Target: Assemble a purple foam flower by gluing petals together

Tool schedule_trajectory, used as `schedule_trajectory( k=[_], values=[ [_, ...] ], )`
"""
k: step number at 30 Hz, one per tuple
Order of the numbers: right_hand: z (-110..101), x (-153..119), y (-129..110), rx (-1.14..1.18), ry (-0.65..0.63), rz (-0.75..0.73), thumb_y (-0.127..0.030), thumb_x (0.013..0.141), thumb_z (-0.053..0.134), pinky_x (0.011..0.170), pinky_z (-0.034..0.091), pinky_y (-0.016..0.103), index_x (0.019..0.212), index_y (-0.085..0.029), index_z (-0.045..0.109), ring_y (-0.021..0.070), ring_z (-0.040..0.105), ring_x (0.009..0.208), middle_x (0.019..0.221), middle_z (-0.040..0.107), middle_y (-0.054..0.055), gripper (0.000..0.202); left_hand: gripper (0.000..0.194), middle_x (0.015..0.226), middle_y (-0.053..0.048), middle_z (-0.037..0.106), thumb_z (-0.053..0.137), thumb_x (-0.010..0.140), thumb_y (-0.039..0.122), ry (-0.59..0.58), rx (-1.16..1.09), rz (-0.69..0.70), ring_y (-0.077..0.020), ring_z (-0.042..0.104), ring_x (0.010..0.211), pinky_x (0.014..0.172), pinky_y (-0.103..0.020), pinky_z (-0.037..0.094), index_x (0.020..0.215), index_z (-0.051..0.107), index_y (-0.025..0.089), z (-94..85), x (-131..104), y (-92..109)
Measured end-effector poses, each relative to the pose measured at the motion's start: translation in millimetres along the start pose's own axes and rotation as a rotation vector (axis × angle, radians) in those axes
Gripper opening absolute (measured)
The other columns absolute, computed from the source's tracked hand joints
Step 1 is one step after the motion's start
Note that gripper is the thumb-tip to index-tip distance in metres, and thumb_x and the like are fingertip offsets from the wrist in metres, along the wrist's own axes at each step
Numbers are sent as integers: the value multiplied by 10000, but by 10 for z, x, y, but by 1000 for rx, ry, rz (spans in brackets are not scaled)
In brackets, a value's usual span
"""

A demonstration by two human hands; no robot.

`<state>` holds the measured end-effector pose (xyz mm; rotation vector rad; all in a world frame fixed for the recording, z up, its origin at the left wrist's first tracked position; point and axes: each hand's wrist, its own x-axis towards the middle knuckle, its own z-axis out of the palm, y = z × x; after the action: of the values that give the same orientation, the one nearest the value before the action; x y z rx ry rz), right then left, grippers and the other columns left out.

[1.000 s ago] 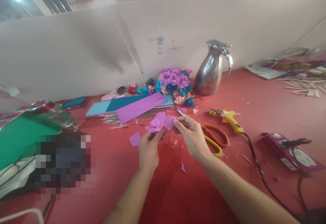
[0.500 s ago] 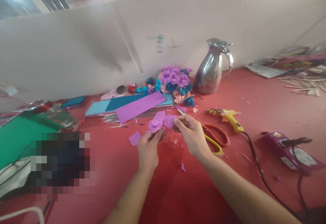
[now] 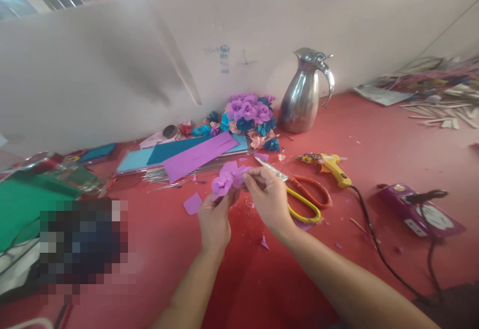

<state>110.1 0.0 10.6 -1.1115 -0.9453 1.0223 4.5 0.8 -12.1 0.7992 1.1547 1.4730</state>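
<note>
"Reaching in from the lower edge, how do the two arms lie?"

"They slant toward each other over the red table [image 3: 149, 274]. The left forearm [image 3: 190, 284] rises up and to the right; the right forearm [image 3: 348, 274] shows at greater length and runs up and to the left."

"And the left hand [image 3: 214, 219]?"

"Back of the hand toward us, thumb pointing up and inward. Its fingertips are partly hidden, but thumb and fingers pinch the underside of a purple paper flower [image 3: 222, 184], which is held up in front of the person, clear of the table."

"What about the right hand [image 3: 269, 197]?"

"It sits a touch higher, knuckles up, fingers curled, thumb stretched left. Thumb and forefinger are pressed together on a purple paper piece [image 3: 241, 175] just beside the flower. I can't tell whether the two are joined."

"Anything close by?"

"The scissors [image 3: 304, 209], with one red and one yellow handle loop, lie partly behind the right hand. A purple paper square [image 3: 192, 204] lies left of the left hand, and a purple strip [image 3: 200, 157] rests beyond it on blue sheets [image 3: 140, 161]. The yellow glue gun [image 3: 335, 169] lies past the scissors."
</note>
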Motion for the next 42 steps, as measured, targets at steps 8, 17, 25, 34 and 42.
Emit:
schedule_trajectory(
  k=[8, 17, 25, 34, 42],
  values=[
    [40, -24, 29, -11, 15, -3, -353, 824, 586, 688, 507, 307, 768, -212, 594, 176, 638, 698, 732, 672, 24, 152, 243, 791, -27, 726, 787, 626, 299, 37, 39, 16, -165, 648, 754, 788, -326, 524, 821, 753, 158, 11, 1, -13],
    [63, -52, 23, 195, -42, 77, -354, 796, 631, 688, 521, 295, 774, -195, 587, 164, 646, 703, 758, 675, 19, 166, 279, 751, -20, 715, 801, 583, 288, 26, 48, 47, -185, 645, 741, 797, -371, 523, 825, 754, 157, -6, -9, -16],
    [40, -85, -29, 249, -101, 108, -325, 781, 628, 753, 542, 321, 834, -189, 618, 170, 668, 735, 823, 706, 27, 146, 228, 786, -17, 719, 759, 648, 273, -24, 116, 118, -193, 645, 791, 819, -372, 523, 854, 752, 175, -53, 5, -47],
    [31, -113, -14, 247, -128, 51, -182, 731, 577, 792, 526, 302, 847, -196, 655, 155, 670, 772, 812, 718, 7, 140, 124, 690, 36, 659, 732, 673, 261, 44, 260, 205, -147, 581, 695, 674, -266, 500, 765, 742, 179, -180, 31, -140],
    [26, -91, 42, 166, -129, 74, -226, 745, 605, 795, 507, 307, 854, -192, 665, 165, 646, 818, 860, 709, 27, 129, 201, 751, -1, 721, 753, 660, 291, 67, 114, 51, -161, 645, 748, 755, -296, 526, 816, 753, 164, -65, -9, -4]
  ],
)
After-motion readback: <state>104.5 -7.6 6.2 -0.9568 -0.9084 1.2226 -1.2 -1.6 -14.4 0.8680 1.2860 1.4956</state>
